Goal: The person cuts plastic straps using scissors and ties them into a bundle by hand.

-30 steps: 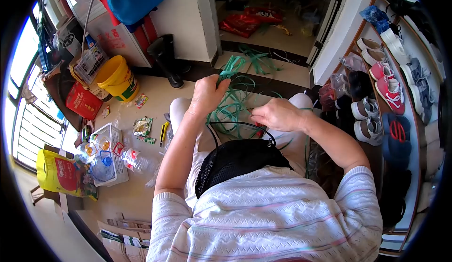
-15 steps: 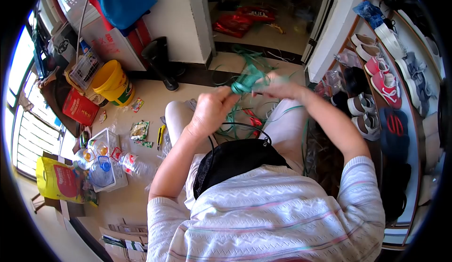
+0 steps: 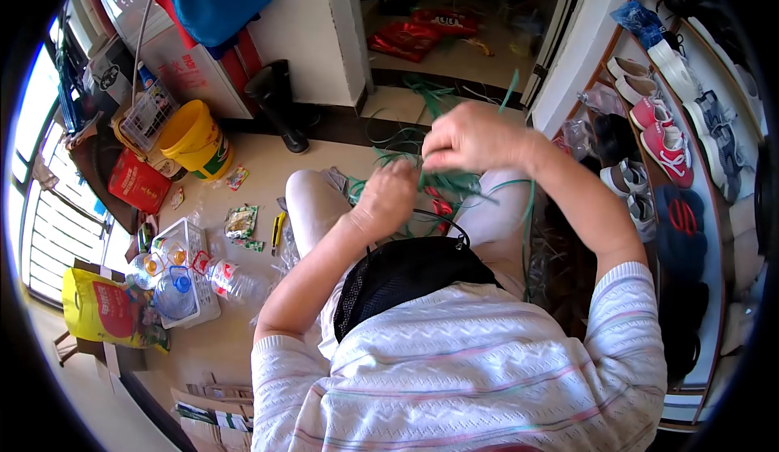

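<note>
Over my lap, my left hand (image 3: 388, 198) is closed in a pinch on green plastic strips (image 3: 461, 184). Higher and to the right, my right hand (image 3: 479, 138) is also closed, with a green strip end (image 3: 510, 91) sticking up past it. A short length of green strip runs between the two hands. More loose strips hang in a tangle behind and below them, and one long strip trails over my right thigh. A red piece (image 3: 441, 203) shows among them. A black mesh bag (image 3: 414, 281) lies at my waist.
Left on the floor are a yellow bucket (image 3: 195, 141), a yellow-handled cutter (image 3: 277, 231), a white basket (image 3: 200, 281) and plastic bottles (image 3: 235, 280). Black boots (image 3: 276, 103) stand by the wall. A shoe rack (image 3: 621, 42) lines the right side. Red bags (image 3: 406, 40) lie beyond the doorway.
The green bundle held up between my hands has dropped lower and is mostly hidden. My left hand has moved down and right; my right hand has turned over above it.
</note>
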`<state>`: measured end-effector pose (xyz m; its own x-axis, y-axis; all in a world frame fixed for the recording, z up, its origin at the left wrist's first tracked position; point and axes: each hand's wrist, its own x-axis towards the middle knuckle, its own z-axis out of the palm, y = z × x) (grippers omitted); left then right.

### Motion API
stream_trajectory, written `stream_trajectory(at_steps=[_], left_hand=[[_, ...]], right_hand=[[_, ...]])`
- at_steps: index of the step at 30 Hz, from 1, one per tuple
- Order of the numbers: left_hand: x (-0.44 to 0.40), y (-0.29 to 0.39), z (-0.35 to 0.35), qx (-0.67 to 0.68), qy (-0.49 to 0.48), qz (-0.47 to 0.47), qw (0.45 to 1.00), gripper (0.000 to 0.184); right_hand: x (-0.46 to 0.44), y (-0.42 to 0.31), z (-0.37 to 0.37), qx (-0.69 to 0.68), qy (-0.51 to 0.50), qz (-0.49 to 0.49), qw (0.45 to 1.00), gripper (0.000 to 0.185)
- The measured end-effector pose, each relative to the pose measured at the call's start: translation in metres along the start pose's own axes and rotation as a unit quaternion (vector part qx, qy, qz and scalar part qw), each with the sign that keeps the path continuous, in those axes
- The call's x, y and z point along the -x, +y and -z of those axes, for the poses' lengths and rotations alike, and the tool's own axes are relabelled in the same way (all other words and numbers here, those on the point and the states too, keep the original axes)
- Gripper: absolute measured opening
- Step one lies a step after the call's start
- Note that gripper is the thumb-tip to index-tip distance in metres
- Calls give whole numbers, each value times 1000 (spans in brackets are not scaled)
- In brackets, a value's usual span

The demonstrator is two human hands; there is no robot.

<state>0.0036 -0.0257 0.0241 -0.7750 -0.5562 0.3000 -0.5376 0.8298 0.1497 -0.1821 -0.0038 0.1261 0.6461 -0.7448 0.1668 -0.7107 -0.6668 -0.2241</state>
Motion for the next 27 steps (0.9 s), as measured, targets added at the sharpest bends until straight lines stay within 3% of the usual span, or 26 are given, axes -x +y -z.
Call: stream_trajectory(at_steps=[3, 6, 8, 10, 11, 13, 15, 18, 19, 22, 24, 26, 27], left_hand=[[4, 9, 15, -28, 45, -93, 994, 20], [11, 3, 29, 128, 121, -25, 984, 20], [12, -4, 34, 241, 140, 53, 959, 20], [9, -10, 35, 315, 159, 112, 929, 24], [6, -14, 33, 362, 116, 195, 904, 27], [0, -26, 23, 448, 131, 232, 853, 28], [-2, -32, 28, 512, 119, 249, 814, 30], [-5, -44, 12, 500, 129, 234, 824, 32], [-6, -44, 3, 405, 154, 210, 876, 33], [-14, -31, -16, 188, 226, 102, 950, 32], [-16, -21, -20, 150, 171, 75, 971, 27], [-12, -19, -15, 89, 24, 37, 995, 30], [-8, -14, -14, 84, 26, 29, 996, 29]], right_hand=[[-2, 34, 7, -155, -66, -95, 981, 20], [16, 72, -40, -431, -60, -177, 883, 23], [27, 59, -62, -547, -24, -208, 810, 23], [28, 43, -82, -525, -54, -239, 815, 24], [27, 35, -93, -508, -48, -242, 825, 24], [24, 21, -111, -475, -34, -250, 843, 25], [22, 10, -112, -297, 15, -187, 936, 27], [23, -11, -103, -92, 18, -140, 986, 21], [22, -15, -101, -48, -7, -128, 991, 19], [12, -24, -86, 38, -62, -75, 995, 15], [5, -25, -71, 102, -73, -17, 992, 19], [-3, -29, -32, 113, -111, -1, 987, 22], [-5, -16, -24, 102, -74, 27, 992, 22]])
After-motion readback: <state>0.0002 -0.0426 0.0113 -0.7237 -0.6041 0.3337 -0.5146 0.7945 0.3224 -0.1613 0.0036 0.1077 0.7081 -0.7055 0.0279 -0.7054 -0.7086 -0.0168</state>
